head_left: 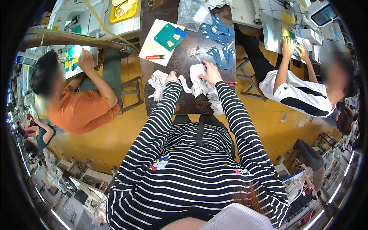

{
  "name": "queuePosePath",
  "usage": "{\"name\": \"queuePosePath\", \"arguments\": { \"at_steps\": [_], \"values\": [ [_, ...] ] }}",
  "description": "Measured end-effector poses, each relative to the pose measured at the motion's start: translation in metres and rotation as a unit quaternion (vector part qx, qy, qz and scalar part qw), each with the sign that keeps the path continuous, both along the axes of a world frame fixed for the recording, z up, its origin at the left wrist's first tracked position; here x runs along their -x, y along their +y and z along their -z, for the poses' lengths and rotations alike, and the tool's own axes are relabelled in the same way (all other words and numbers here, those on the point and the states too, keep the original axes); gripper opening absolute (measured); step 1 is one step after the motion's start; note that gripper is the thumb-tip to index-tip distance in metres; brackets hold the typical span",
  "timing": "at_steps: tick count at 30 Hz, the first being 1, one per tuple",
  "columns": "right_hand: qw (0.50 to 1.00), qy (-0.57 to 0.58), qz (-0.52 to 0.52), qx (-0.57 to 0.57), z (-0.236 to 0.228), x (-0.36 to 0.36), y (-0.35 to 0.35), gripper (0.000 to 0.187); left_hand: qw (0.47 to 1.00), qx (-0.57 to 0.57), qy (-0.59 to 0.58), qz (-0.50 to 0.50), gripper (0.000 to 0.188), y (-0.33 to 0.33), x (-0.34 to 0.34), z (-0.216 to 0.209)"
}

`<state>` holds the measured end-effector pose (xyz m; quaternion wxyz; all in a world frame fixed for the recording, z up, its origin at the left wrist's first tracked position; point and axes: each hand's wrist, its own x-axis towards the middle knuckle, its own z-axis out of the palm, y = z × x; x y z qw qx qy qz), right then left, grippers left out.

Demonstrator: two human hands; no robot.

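On the dark table in front of me, white fabric pieces lie in loose piles. My left hand (172, 77) is closed at the edge of the left white pile (156, 85), its fingers curled and partly hidden. Between my hands lies a narrow white fabric strip (185, 83). My right hand (210, 73) grips the right bundle of white fabric pieces (197, 79) from above, thumb on the near side. More white pieces (216, 102) trail from under my right wrist toward the table's near edge.
Blue fabric pieces (218, 32) lie far right beside a clear plastic bag (194, 14). Red thread snips (155, 57) rest on cream card (150, 46) near a green template (167, 37). Seated co-workers flank the table: an orange shirt (82, 109) left, a white shirt (297, 90) right.
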<state>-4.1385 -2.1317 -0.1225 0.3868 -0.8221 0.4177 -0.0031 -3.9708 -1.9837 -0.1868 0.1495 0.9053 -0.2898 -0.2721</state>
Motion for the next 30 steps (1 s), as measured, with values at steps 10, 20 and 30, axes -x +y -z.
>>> {"name": "queuePosePath", "arguments": {
  "at_steps": [10,20,30],
  "values": [
    [0.999,0.007,0.016,0.026,-0.007,0.002,0.008,0.062,0.946,0.229,0.152,0.172,0.019,-0.007,0.049,-0.094],
    [0.989,0.009,0.020,-0.143,-0.005,0.008,0.018,0.095,0.986,0.101,0.126,-0.035,0.078,-0.018,0.061,0.013],
    [0.997,-0.015,0.004,-0.080,-0.011,0.003,0.039,0.086,0.897,0.199,0.395,-0.025,0.088,0.008,0.028,0.036]
  ]
}}
